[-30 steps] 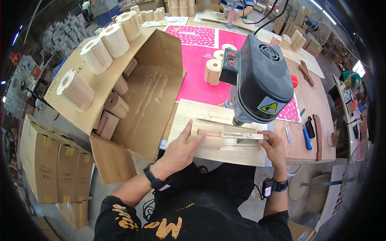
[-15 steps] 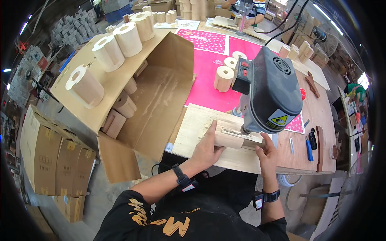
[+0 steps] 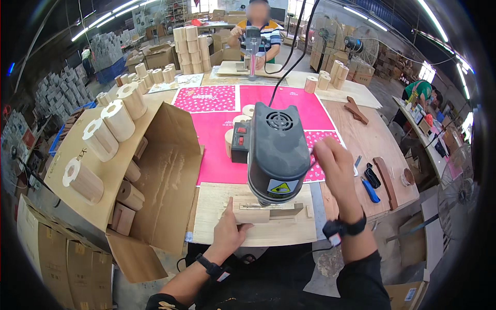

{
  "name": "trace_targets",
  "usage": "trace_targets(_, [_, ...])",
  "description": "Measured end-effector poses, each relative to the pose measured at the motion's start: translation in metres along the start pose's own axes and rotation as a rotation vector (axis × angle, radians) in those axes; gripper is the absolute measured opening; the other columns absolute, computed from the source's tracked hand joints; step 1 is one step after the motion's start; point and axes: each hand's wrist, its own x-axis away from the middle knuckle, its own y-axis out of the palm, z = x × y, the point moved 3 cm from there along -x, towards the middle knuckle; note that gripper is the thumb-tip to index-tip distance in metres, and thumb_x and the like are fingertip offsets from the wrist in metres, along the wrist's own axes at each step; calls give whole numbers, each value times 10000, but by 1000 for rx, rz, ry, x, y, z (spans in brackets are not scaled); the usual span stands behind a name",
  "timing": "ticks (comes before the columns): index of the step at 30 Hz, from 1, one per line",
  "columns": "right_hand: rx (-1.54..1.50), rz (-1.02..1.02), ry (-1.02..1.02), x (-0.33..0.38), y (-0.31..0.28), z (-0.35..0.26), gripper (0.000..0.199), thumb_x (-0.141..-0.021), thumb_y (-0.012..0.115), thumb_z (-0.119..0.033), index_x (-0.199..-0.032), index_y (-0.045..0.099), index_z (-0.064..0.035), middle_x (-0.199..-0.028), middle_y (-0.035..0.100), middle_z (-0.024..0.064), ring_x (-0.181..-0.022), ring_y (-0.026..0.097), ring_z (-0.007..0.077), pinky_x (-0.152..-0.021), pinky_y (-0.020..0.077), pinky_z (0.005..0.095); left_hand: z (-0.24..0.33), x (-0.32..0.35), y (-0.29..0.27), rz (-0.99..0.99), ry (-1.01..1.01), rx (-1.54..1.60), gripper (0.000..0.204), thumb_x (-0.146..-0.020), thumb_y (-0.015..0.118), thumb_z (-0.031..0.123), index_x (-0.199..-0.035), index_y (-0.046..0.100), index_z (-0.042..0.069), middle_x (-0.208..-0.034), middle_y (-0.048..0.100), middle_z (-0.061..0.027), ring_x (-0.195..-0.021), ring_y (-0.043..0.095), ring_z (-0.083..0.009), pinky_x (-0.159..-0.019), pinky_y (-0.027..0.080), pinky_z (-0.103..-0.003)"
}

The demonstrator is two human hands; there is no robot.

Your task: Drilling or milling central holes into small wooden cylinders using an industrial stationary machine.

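A pale wooden cylinder lies on its side in a wooden jig on a light board, below the dark grey head of a bench drill press. My left hand is closed on the cylinder's left end, thumb on the near side and forefinger stretched along the far side. Up at the right of the drill head, my right hand is curled round the thin feed lever, most of which the fingers hide. The drill bit is hidden behind the housing.
At left stands an open cardboard box with wooden cylinders on its flap and inside. Pliers and a brown wooden strip lie at right. A co-worker works at another drill across the pink-covered table.
My right hand has left the wooden cylinder's right end and risen to the drill press lever. My left hand stays at the cylinder. The view has tilted upward, bringing the co-worker into sight.
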Motion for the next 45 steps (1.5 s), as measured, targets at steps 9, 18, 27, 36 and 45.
trace_targets(9, [191,-1,-385,131,44,57,230,-725,756,-46,-951,721,-57,-768,602,84,-646,571,238,-556,446,339,-4,2,3,-23,-15,1,974,-763,810,176,-1482,212,-97,-1137,588,-289,-962,619,-437,-806,518,-468])
trace_targets(18, [120,186,-182,41,4,-18,203,-933,654,-175,-988,697,15,-696,615,96,-599,565,154,-558,424,316,4,2,13,25,-22,12,944,-766,799,144,-1475,224,-97,-1166,575,-297,-992,610,-439,-819,511,-466])
trace_targets(27, [-69,64,-419,95,15,16,117,-848,656,-98,-915,686,-6,-709,611,97,-606,545,195,-554,424,301,20,-1,36,-3,-8,11,944,-785,783,152,-1464,188,-122,-1204,541,-349,-1042,589,-464,-809,517,-474])
trace_targets(36, [117,-5,-689,109,37,44,165,-768,736,-94,-918,688,-48,-688,574,53,-550,503,207,-501,390,313,19,-7,26,6,62,1,943,-778,788,155,-1468,203,-113,-1264,526,-334,-1041,607,-450,-844,521,-457])
trace_targets(45, [-198,-153,174,-1,4,34,446,-1060,403,-334,-970,653,25,-725,606,48,-673,556,117,-633,436,284,2,-68,-5,-561,-58,100,1062,-669,847,444,-1451,357,-80,-1227,596,-278,-1188,558,-374,-1018,446,-419])
